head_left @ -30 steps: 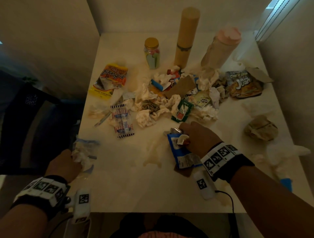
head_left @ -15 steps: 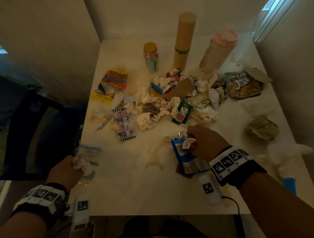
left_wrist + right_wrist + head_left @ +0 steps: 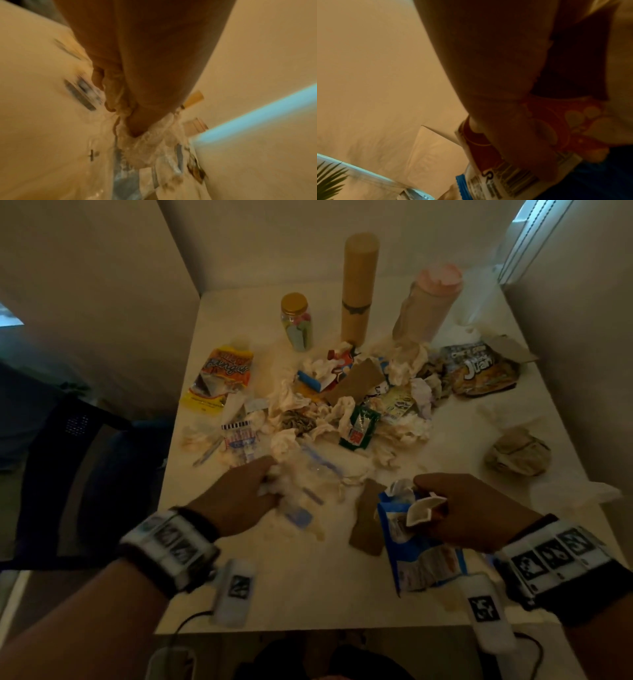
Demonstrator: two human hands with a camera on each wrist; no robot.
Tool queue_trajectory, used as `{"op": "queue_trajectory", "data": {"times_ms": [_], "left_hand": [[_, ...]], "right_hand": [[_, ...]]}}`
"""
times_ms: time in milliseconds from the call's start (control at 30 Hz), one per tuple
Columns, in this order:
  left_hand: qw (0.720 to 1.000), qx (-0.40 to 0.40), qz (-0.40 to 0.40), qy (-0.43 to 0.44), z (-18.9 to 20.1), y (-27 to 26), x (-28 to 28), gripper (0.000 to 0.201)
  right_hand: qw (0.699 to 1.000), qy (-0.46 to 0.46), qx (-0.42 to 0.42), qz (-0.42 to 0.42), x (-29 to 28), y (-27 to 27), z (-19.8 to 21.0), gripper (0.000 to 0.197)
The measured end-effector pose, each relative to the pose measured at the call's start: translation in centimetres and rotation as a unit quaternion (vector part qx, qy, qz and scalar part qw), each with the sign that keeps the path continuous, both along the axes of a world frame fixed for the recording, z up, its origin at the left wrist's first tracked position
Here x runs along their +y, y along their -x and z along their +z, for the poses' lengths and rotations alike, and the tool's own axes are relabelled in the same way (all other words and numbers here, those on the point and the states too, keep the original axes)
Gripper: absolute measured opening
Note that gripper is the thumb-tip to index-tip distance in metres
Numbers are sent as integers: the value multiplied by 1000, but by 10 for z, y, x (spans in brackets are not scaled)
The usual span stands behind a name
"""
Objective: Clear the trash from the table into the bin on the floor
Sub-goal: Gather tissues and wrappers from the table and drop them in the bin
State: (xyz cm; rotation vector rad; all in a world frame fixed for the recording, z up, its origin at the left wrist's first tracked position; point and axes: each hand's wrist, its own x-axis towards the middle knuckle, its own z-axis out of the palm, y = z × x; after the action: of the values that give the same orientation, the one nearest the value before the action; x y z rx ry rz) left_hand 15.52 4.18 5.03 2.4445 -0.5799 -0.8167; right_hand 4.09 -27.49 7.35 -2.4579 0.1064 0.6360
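Head view. Left hand, at 7 o'clock on the tabletop: fingers clenched around a wad of crumpled tissue and clear plastic; the left wrist view shows the same grasp, blurred. Right hand, at 5 o'clock: fingers grasping a blue wrapper and a white scrap. Remaining trash pile lies at the centre, toward 12 o'clock. Bin out of view.

black wristbands, white marker tags, seemingly cabled

left hand gripping tissue wad, right hand gripping blue wrapper
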Motion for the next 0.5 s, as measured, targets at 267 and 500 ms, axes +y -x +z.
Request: {"op": "queue_trajectory", "data": {"times_ms": [267,500], "left_hand": [[973,-10,-119,-197,-59,-11,-105,60],[973,-76,-80,-200,-51,-10,-128,31]], "right_hand": [[999,-19,35,-29,-20,37,15,48],[1000,-13,1,-22,-41,54,-7,42]]}}
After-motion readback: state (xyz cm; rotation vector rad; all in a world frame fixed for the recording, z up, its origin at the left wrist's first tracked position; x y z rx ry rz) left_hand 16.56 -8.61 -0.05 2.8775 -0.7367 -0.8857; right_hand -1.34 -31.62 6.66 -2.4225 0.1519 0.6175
